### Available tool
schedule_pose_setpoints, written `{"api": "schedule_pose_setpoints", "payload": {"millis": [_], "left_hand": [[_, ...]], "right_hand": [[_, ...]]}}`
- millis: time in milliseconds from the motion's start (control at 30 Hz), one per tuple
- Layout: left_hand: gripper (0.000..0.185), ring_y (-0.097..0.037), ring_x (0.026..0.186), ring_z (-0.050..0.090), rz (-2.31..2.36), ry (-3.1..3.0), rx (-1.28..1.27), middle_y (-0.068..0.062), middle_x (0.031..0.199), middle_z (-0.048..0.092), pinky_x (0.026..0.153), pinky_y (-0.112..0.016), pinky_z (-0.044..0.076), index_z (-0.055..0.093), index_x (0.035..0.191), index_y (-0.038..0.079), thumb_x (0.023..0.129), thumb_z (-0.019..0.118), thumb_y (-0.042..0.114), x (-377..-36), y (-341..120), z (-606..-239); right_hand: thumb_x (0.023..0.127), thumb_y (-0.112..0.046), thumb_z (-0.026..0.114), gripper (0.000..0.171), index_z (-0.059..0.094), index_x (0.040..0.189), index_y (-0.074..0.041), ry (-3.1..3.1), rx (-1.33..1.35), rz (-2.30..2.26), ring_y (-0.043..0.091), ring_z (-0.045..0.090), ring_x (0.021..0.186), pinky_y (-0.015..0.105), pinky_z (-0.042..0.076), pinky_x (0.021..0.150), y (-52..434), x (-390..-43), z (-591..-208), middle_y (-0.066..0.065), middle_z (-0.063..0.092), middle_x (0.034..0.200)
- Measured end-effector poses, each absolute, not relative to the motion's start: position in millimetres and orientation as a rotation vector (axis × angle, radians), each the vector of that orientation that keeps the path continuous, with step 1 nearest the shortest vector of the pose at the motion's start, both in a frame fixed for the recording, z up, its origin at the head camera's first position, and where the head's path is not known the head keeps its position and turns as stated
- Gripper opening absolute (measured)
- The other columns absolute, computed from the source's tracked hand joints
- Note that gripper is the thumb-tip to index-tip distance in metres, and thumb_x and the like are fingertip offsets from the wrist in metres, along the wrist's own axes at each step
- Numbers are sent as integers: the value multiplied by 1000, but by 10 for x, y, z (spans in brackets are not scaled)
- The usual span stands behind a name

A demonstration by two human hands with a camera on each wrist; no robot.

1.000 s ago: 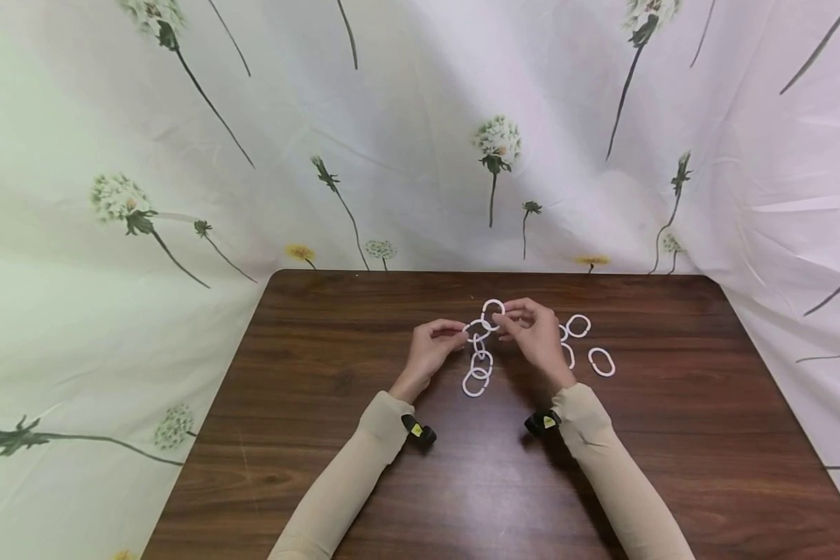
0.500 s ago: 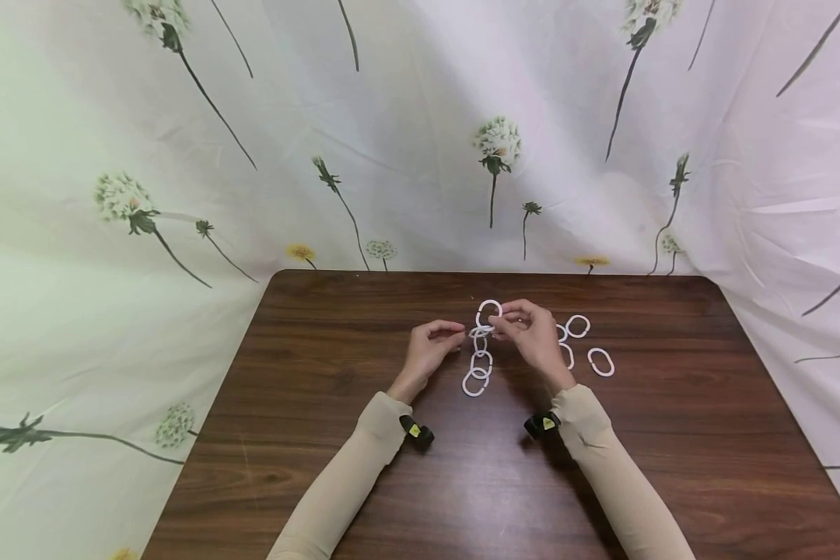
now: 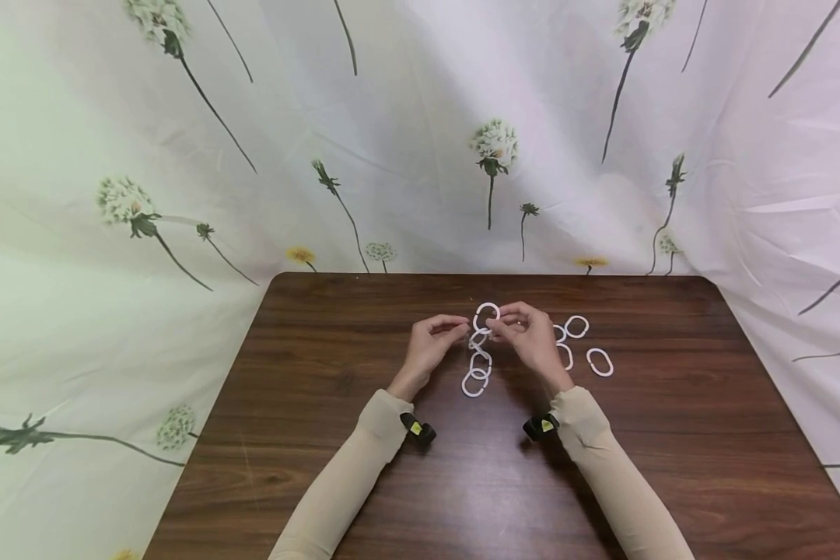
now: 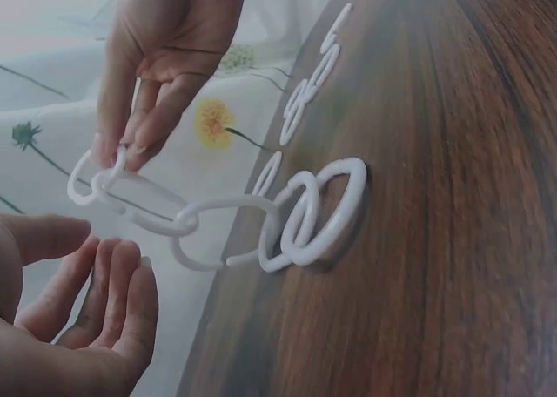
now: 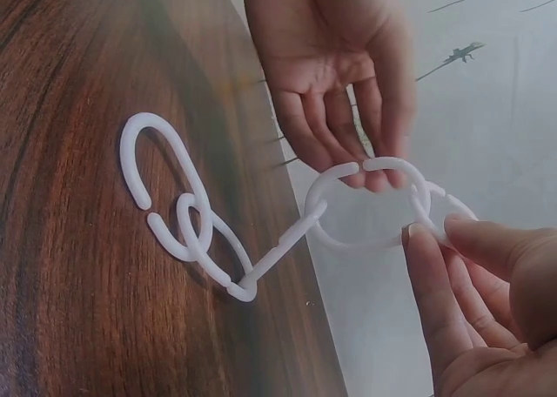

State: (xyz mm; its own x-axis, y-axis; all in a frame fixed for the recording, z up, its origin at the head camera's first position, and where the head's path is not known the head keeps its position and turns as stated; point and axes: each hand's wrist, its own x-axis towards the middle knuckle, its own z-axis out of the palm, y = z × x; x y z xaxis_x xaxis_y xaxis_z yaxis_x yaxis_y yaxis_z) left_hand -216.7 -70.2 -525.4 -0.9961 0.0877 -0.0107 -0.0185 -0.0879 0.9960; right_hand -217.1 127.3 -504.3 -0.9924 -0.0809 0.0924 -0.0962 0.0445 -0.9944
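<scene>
One dark wooden table (image 3: 322,373), dandelion-print curtain (image 3: 182,155)

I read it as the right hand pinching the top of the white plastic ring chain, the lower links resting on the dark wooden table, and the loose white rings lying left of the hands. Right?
Not quite. The loose white rings lie to the right of the hands, as the head view shows. The rest holds: the right hand pinches the top of the white plastic ring chain, and its lower links rest on the dark wooden table.
</scene>
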Motion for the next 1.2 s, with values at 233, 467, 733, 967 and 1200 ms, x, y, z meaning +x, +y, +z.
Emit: {"api": "schedule_pose_setpoints", "payload": {"millis": [233,467,733,967,1200], "left_hand": [[28,-8,85,70,2207,2115,101,-22,106,73,83,-29,61,70,111,-5,86,75,9,-2189,-649,-5207],[28,-4,81,69,2235,2104,107,-18,99,73,84,-34,62,70,109,-5,85,76,9,-2178,-595,-5190],[27,-5,77,69,2244,2102,88,-16,95,73,92,-58,55,69,107,-6,84,76,6,-2178,-576,-5172],[27,-9,75,69,2292,2037,57,-10,89,72,84,-46,62,68,108,-9,84,74,2,-2194,-614,-5181],[23,-33,90,72,2315,2024,8,-9,89,71,83,-43,63,68,107,-7,86,72,0,-2216,-690,-5195]], "right_hand": [[84,1,74,37,56,111,18,-2212,198,2202,8,73,67,47,62,74,1262,-2181,-5067,34,67,96],[84,-2,76,39,57,112,17,-2227,204,2215,9,73,69,45,62,75,1269,-2190,-5069,39,64,100],[85,-2,74,37,56,111,17,-2255,238,2210,16,75,72,50,61,77,1294,-2185,-5096,35,67,98],[91,-12,70,28,61,107,9,-2234,256,2177,44,72,81,58,58,77,1467,-2191,-5117,35,68,97],[94,-4,63,26,58,110,16,-2322,213,2118,30,75,76,54,60,78,1692,-2118,-4979,43,62,104]]}}
